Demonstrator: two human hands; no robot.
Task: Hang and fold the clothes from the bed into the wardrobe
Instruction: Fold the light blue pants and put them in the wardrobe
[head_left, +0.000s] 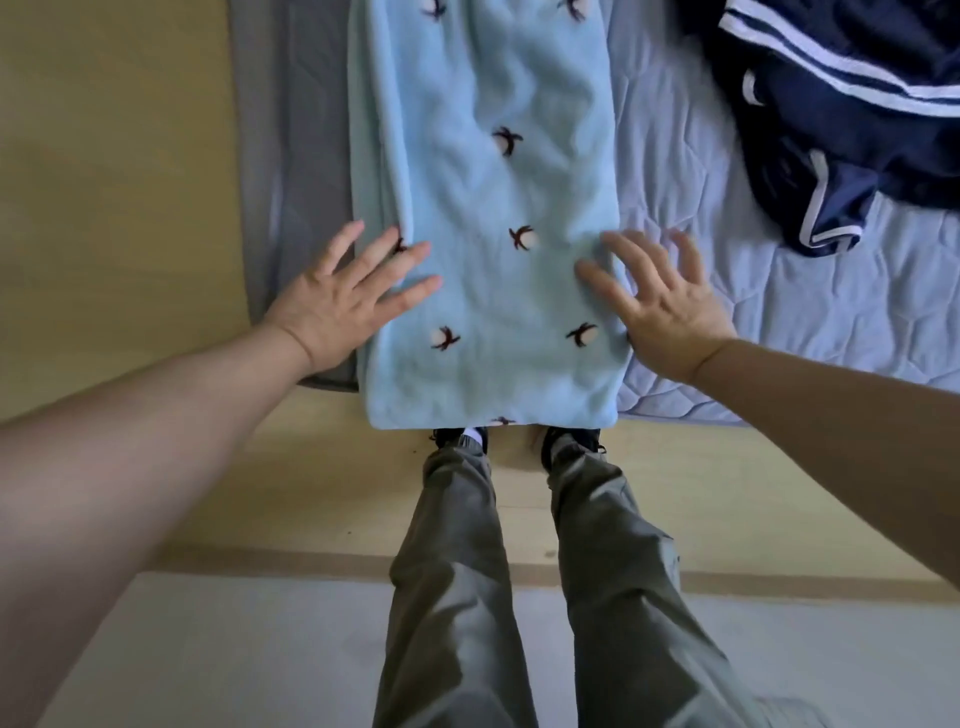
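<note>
A light blue fleece garment (483, 208) with small dark-and-white motifs lies folded into a long strip on the bed, its near end hanging over the bed's edge. My left hand (343, 301) lies flat with spread fingers on the strip's left edge. My right hand (654, 301) has its fingers spread at the strip's right edge, thumb and fingertips touching the fleece. A navy garment (852, 109) with white stripes lies crumpled at the bed's far right.
The bed has a pale blue quilted cover (753, 322) and a grey mattress side (280, 156). A wooden floor (114, 182) runs along the left and under my feet. My legs in grey trousers (519, 571) stand at the bed's edge; a pale mat (234, 649) lies below.
</note>
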